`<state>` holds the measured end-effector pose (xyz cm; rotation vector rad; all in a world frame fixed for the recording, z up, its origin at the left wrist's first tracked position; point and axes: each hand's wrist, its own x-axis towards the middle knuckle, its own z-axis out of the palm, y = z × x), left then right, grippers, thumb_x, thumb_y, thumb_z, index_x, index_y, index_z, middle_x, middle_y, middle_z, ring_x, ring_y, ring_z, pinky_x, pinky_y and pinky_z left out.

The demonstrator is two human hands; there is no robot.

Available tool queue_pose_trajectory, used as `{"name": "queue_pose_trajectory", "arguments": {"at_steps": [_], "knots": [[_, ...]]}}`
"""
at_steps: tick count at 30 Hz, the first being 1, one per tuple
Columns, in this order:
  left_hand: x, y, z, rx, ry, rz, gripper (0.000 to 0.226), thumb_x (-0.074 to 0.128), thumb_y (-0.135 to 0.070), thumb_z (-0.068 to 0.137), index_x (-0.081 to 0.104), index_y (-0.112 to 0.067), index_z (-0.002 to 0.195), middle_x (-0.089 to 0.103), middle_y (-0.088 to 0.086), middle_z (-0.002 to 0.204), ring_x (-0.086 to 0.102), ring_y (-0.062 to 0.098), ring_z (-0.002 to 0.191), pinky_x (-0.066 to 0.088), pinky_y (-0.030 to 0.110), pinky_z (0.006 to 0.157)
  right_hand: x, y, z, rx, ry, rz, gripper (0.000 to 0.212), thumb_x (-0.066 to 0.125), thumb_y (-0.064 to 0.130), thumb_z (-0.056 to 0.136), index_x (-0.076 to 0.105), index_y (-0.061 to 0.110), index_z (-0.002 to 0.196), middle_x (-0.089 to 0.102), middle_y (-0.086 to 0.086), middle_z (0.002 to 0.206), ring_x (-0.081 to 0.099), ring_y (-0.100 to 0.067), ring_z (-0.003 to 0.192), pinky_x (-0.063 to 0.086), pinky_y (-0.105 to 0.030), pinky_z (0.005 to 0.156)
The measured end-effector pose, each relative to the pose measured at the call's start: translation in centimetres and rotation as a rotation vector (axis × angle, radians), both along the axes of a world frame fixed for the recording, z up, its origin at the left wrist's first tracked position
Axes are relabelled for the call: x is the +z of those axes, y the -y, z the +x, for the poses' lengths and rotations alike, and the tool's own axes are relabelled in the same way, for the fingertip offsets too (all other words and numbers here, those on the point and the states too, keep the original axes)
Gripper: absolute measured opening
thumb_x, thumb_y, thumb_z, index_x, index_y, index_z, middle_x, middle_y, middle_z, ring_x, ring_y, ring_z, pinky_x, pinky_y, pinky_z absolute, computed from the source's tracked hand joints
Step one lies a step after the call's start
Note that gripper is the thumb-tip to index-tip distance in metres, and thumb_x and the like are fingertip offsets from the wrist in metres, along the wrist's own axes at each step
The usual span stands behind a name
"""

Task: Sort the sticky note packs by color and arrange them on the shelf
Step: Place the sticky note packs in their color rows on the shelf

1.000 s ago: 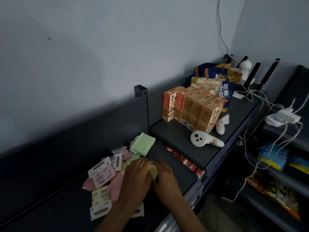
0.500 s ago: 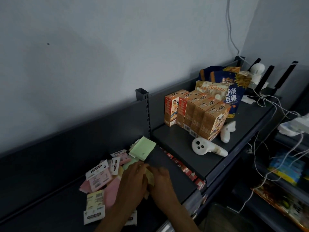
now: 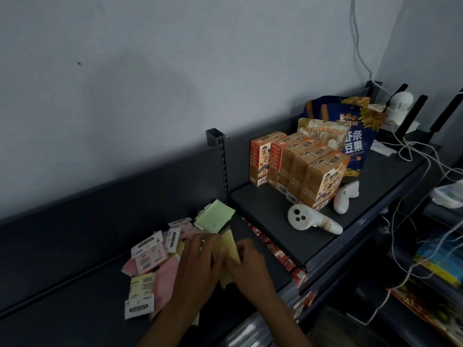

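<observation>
On the dark shelf (image 3: pixel 75 249), a loose heap of sticky note packs (image 3: pixel 152 261) is lying, pink and yellow ones mixed, several showing their white label cards. Right of that heap, the left hand (image 3: pixel 198 269) is curling its fingers round the near edge of a yellow pack (image 3: pixel 229 249), which is standing tilted above the heap's right end. Just behind the yellow pack, a green pack (image 3: pixel 215 216) is leaning at the heap's far corner. Right of the yellow pack, the right hand (image 3: pixel 248 264) is pinching its other side, the two hands nearly touching. Farther right of the heap, on a raised shelf section, a row of orange snack boxes (image 3: pixel 298 169) is standing, with a white controller (image 3: pixel 308 220) lying in front of them.
</observation>
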<state>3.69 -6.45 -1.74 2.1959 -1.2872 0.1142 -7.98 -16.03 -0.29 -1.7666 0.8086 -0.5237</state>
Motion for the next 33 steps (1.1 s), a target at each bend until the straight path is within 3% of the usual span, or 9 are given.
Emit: {"name": "queue_pose_trajectory", "arguments": {"at_steps": [2, 4, 7, 10, 13, 18, 23, 29, 33], "knots": [[0.6, -0.2, -0.6, 0.008, -0.093, -0.028, 0.030, 0.041, -0.046, 0.104, 0.053, -0.034, 0.128, 0.052, -0.013, 0.123, 0.055, 0.008, 0.111, 0.035, 0.008, 0.088, 0.5, -0.4, -0.1, -0.009, 0.053, -0.006, 0.019, 0.064, 0.025, 0.093, 0.049, 0.014, 0.092, 0.061, 0.004, 0.073, 0.054, 0.002, 0.055, 0.041, -0.018, 0.046], [1.4, -0.2, -1.4, -0.009, -0.298, -0.117, 0.029, 0.039, -0.049, 0.105, 0.058, -0.035, 0.122, 0.059, -0.021, 0.118, 0.058, 0.000, 0.110, 0.039, 0.007, 0.090, 0.9, -0.8, -0.1, -0.001, 0.094, -0.001, 0.026, 0.063, 0.032, 0.095, 0.046, 0.014, 0.089, 0.057, 0.006, 0.068, 0.051, 0.001, 0.052, 0.039, -0.018, 0.046], [2.2, -0.3, -2.4, -0.043, -0.714, -0.290, 0.030, 0.043, -0.045, 0.104, 0.068, -0.031, 0.114, 0.072, -0.009, 0.106, 0.066, 0.007, 0.103, 0.051, 0.028, 0.092, 0.9, -1.3, 0.0, 0.063, 0.129, 0.024, 0.026, 0.066, 0.034, 0.093, 0.045, 0.018, 0.088, 0.058, 0.004, 0.071, 0.051, -0.001, 0.057, 0.044, -0.020, 0.052], [2.4, -0.8, -2.3, 0.004, -0.903, -0.383, 0.031, 0.049, -0.045, 0.101, 0.071, -0.023, 0.099, 0.074, 0.005, 0.097, 0.070, 0.022, 0.095, 0.056, 0.042, 0.086, 0.5, -1.5, 0.0, 0.120, 0.162, 0.018, 0.017, 0.070, 0.036, 0.089, 0.057, 0.026, 0.094, 0.062, 0.007, 0.091, 0.058, 0.000, 0.079, 0.047, -0.016, 0.068], [2.7, -1.2, -2.0, 0.060, -0.904, -0.402, 0.023, 0.053, -0.036, 0.103, 0.070, -0.022, 0.099, 0.075, 0.008, 0.095, 0.072, 0.028, 0.092, 0.059, 0.047, 0.082, 0.0, -1.3, 0.2, 0.098, 0.209, -0.041, 0.013, 0.072, 0.034, 0.089, 0.064, 0.032, 0.099, 0.060, 0.012, 0.106, 0.060, -0.002, 0.098, 0.048, -0.013, 0.079], [3.2, -2.0, -2.2, 0.116, -0.809, -0.453, 0.018, 0.056, -0.020, 0.101, 0.064, -0.036, 0.105, 0.076, -0.004, 0.097, 0.072, 0.010, 0.086, 0.055, 0.018, 0.068, -0.4, -1.2, 1.0, -0.008, 0.267, 0.162, 0.033, 0.068, 0.017, 0.094, 0.054, 0.033, 0.120, 0.069, 0.002, 0.098, 0.070, -0.007, 0.083, 0.057, -0.023, 0.064], [1.7, -3.9, -0.9, 0.228, -0.783, -0.427, 0.013, 0.058, -0.028, 0.100, 0.069, -0.030, 0.106, 0.076, -0.001, 0.095, 0.074, 0.020, 0.086, 0.060, 0.052, 0.077, -1.2, -2.2, 2.6, 0.045, 0.258, 0.252, 0.041, 0.067, 0.020, 0.095, 0.051, 0.030, 0.132, 0.070, 0.003, 0.098, 0.071, -0.005, 0.084, 0.058, -0.024, 0.068], [1.9, -6.5, 0.1, 0.361, -0.758, -0.529, 0.014, 0.056, -0.021, 0.101, 0.068, -0.021, 0.108, 0.075, 0.004, 0.094, 0.073, 0.027, 0.084, 0.062, 0.046, 0.071, -2.2, -4.3, 5.5, 0.165, 0.229, 0.252, 0.009, 0.066, 0.031, 0.096, 0.069, 0.027, 0.103, 0.074, -0.001, 0.086, 0.072, -0.012, 0.078, 0.061, -0.041, 0.072], [1.9, -8.9, 0.5, 0.447, -0.773, -0.568, 0.017, 0.056, -0.023, 0.102, 0.067, -0.024, 0.115, 0.076, 0.000, 0.100, 0.074, 0.020, 0.086, 0.061, 0.038, 0.070, -2.3, -6.2, 7.2, 0.241, 0.227, 0.237, 0.010, 0.066, 0.029, 0.096, 0.070, 0.021, 0.095, 0.072, -0.001, 0.080, 0.070, -0.013, 0.073, 0.058, -0.034, 0.065]]}}
